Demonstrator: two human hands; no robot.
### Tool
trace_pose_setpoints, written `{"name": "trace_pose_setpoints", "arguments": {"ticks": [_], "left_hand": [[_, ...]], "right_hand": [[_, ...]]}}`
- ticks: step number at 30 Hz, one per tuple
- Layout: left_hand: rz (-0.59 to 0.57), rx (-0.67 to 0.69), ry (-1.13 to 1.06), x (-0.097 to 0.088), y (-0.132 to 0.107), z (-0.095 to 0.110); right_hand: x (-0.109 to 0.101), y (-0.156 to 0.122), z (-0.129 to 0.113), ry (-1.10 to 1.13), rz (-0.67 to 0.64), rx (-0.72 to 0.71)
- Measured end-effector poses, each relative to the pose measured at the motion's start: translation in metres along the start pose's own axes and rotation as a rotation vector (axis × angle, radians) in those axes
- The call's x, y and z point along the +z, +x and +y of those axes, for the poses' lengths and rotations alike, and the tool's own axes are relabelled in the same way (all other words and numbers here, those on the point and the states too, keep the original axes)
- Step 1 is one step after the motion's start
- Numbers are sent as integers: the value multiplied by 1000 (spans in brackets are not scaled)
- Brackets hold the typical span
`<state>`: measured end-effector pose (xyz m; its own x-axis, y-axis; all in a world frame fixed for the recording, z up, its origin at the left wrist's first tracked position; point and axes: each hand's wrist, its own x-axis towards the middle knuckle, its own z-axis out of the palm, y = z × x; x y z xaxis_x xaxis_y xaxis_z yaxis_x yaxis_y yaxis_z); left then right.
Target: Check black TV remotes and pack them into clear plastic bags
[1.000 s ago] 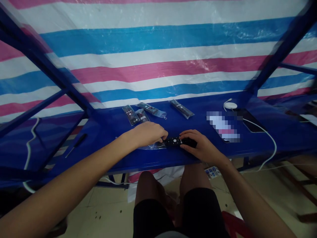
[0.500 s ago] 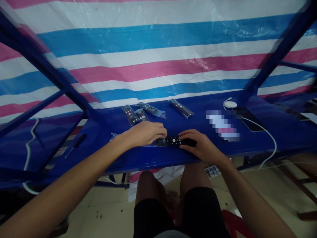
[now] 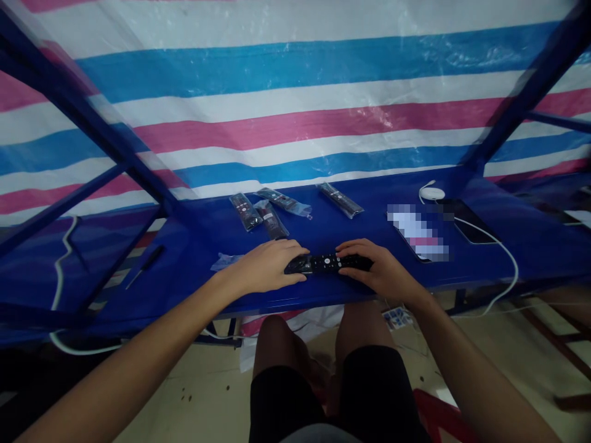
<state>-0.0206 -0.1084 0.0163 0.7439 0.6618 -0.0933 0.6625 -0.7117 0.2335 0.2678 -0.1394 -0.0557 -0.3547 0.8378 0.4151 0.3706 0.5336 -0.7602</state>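
Observation:
A black remote control [image 3: 325,263] lies crosswise near the table's front edge, buttons facing up. My right hand [image 3: 376,266] is closed around its right end, thumb on the near side and fingers on the far side. At its left end my left hand [image 3: 276,266] grips a glossy dark part, which looks like the end of the remote or plastic around it; I cannot tell which. Crumpled clear plastic [image 3: 225,261] sticks out on the left beside my left wrist. Beyond my hands are several remotes in clear bags, including one bagged remote [image 3: 272,219] close to my left hand.
Farther back on the blue table [image 3: 203,234] lies another bagged remote [image 3: 340,200]. To the right are a phone with a blurred screen [image 3: 418,234], a dark tablet-like device [image 3: 468,221] and a white cable with a round white piece [image 3: 433,194]. A screwdriver [image 3: 146,264] lies left.
My left hand has gone from a pinch at the plastic to a wider grip, thumb nearer me, on the dark left end. My right hand keeps its hold on the remote.

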Motion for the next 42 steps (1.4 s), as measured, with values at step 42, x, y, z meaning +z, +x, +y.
{"name": "trace_pose_setpoints", "arguments": {"ticks": [42], "left_hand": [[172,-57,-63,33,6,49]], "right_hand": [[5,-6,-12,-148,-112,21]]}}
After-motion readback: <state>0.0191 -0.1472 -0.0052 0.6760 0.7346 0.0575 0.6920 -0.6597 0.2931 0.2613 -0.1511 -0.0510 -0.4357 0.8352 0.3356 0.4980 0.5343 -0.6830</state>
